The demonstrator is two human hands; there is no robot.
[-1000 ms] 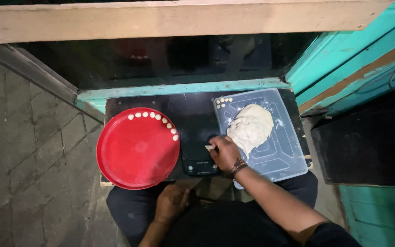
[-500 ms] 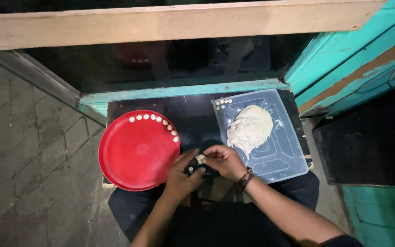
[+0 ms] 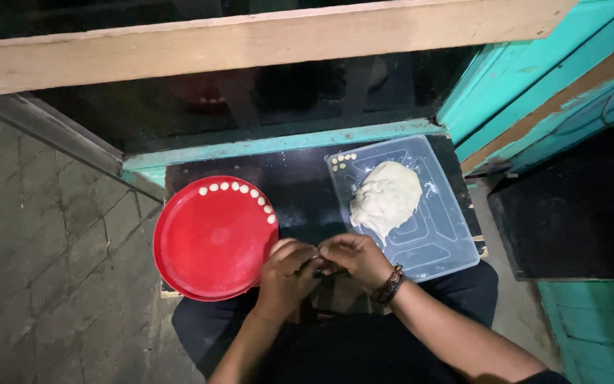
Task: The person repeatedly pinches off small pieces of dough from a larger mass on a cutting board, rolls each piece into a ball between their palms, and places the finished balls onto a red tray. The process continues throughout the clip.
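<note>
My left hand (image 3: 287,274) and my right hand (image 3: 353,257) meet fingertip to fingertip over the front edge of a black surface (image 3: 300,188). Between the fingers they pinch a small piece of pale dough, mostly hidden. A beaded bracelet circles my right wrist. A round red tray (image 3: 207,245) lies just left of my hands, with several small white dough balls (image 3: 239,188) lined along its far rim. To the right lies a clear plastic board (image 3: 435,238) bearing a large lump of white dough (image 3: 385,198) and a few small balls (image 3: 342,158) at its far left corner.
A teal ledge (image 3: 278,144) runs behind the black surface, under a dark opening and a wooden beam (image 3: 250,39). Grey paving (image 3: 44,249) lies to the left. Teal and brown boards (image 3: 548,78) stand at the right. My dark-clothed lap fills the bottom.
My right hand came back from the dough lump with a small piece. My left hand rose from my lap to meet it; both now hold the piece together.
</note>
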